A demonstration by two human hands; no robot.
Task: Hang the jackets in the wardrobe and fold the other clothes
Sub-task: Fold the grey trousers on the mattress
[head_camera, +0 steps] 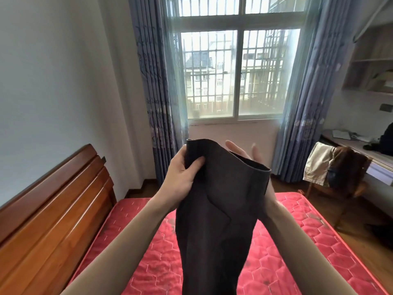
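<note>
A dark brown-grey garment [219, 209] hangs in front of me above the red mattress [153, 262], its hemmed top edge held up between my hands. My left hand [180, 173] pinches the garment's upper left corner between thumb and fingers. My right hand [244, 153] is behind the cloth on the right, fingers straight and spread above the hem, its palm and wrist mostly hidden by the fabric. The garment's lower part runs out of the bottom of the view.
A wooden headboard [53, 203] runs along the left. A chair [338, 179] draped with a beige and a dark brown garment stands right of the bed, by a desk [361, 150] with dark items. Blue curtains frame the window [240, 73] ahead.
</note>
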